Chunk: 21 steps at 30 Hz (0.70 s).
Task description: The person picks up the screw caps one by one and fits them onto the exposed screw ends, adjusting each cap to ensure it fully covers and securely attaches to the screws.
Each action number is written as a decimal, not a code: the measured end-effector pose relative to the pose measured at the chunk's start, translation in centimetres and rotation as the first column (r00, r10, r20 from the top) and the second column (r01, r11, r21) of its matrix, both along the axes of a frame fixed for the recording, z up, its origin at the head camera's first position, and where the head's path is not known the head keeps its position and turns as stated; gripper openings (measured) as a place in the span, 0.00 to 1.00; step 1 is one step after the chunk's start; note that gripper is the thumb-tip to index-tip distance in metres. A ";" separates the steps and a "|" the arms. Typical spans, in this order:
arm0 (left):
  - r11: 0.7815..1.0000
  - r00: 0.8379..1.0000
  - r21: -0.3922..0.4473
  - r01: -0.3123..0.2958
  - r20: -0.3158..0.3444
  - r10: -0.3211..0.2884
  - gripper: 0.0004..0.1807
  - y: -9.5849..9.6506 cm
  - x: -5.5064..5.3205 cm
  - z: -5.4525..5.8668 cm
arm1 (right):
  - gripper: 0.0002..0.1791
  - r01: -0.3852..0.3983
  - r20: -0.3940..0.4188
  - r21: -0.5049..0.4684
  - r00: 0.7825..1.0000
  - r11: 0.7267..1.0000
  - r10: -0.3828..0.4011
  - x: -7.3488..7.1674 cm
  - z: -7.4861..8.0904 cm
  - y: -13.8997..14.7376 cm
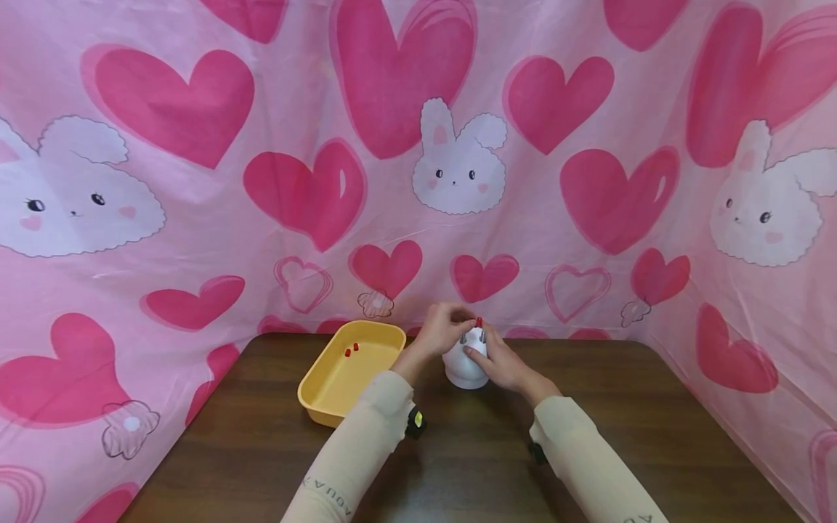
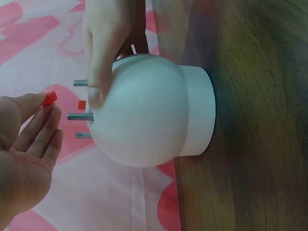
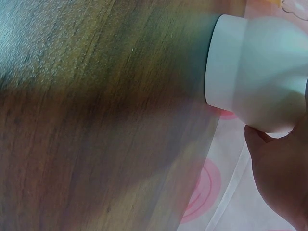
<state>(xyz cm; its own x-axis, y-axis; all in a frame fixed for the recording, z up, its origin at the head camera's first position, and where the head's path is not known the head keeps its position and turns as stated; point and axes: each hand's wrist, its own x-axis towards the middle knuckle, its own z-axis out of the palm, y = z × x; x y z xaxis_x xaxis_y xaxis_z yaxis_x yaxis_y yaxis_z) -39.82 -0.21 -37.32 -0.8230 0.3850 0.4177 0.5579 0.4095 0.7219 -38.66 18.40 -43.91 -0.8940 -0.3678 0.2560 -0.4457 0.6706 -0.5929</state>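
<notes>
A round white pot-like body [image 1: 466,372] with a narrower foot stands upright on the table. Several metal pins [image 2: 80,117] stick out of its top, with a small red piece [image 2: 82,104] among them. My left hand [image 1: 443,333] pinches another small red cap [image 2: 49,98] between thumb and finger, just above the pins and apart from them in the left wrist view. My right hand [image 1: 506,365] grips the white body's side, its thumb [image 2: 96,86] near the top. In the right wrist view, fingers touch the body's side; the top is out of frame.
Left of the white body sits a yellow tray [image 1: 314,415] with two small red caps [image 1: 352,350] in it. The brown wooden table [image 1: 471,465] meets a pink cloth backdrop [image 1: 209,218] with hearts and rabbits at its back and sides.
</notes>
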 end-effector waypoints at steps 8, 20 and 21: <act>1.000 1.000 -0.016 -0.004 -0.003 0.004 0.09 0.5 -0.2 -0.5 | 0.48 -0.010 -0.009 -0.008 1.000 1.000 0.010 -0.2 -0.4 0.2; 0.999 1.000 -0.039 0.019 0.020 -0.018 0.10 1.2 -0.1 -0.7 | 0.44 -0.006 0.007 -0.017 1.000 1.000 0.007 0.1 -0.1 0.1; 0.999 1.000 -0.037 0.022 0.018 -0.022 0.10 1.3 -0.1 -0.8 | 0.44 -0.009 0.001 -0.012 1.000 1.000 0.009 0.1 -0.1 0.2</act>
